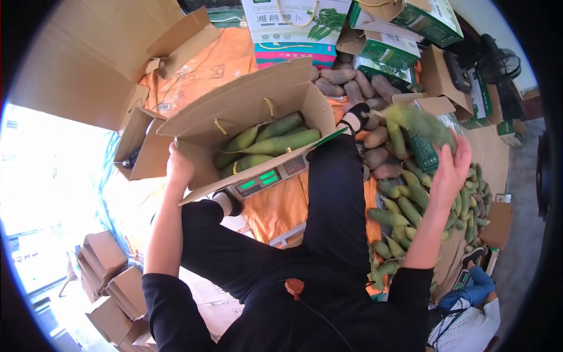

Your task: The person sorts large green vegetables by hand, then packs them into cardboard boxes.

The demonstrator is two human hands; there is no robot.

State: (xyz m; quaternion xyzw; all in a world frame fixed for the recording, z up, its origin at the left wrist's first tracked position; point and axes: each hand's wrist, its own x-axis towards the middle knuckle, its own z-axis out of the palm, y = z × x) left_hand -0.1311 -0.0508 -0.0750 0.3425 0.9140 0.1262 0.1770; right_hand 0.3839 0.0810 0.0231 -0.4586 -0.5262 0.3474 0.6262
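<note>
An open cardboard box (234, 100) stands on a digital scale (264, 179) with lit green displays. Several green radishes (275, 144) lie inside it, between yellow rope handles. At the box's left edge, my left hand (179, 164) is closed on the cardboard, some fingers hidden behind it. My right hand (454, 167) grips a green radish (419, 124) by one end, raised to the right of the box. The radish is slightly blurred. Below that hand spreads a heap of loose green radishes (410, 205).
Reddish-brown radishes (352, 88) are piled beyond the box. Printed radish cartons (293, 23) stand at the back, near a small fan (498, 64). Empty cardboard boxes (117, 281) are stacked at lower left. Another person (469, 320) is at lower right. Orange sheeting (270, 214) covers the floor.
</note>
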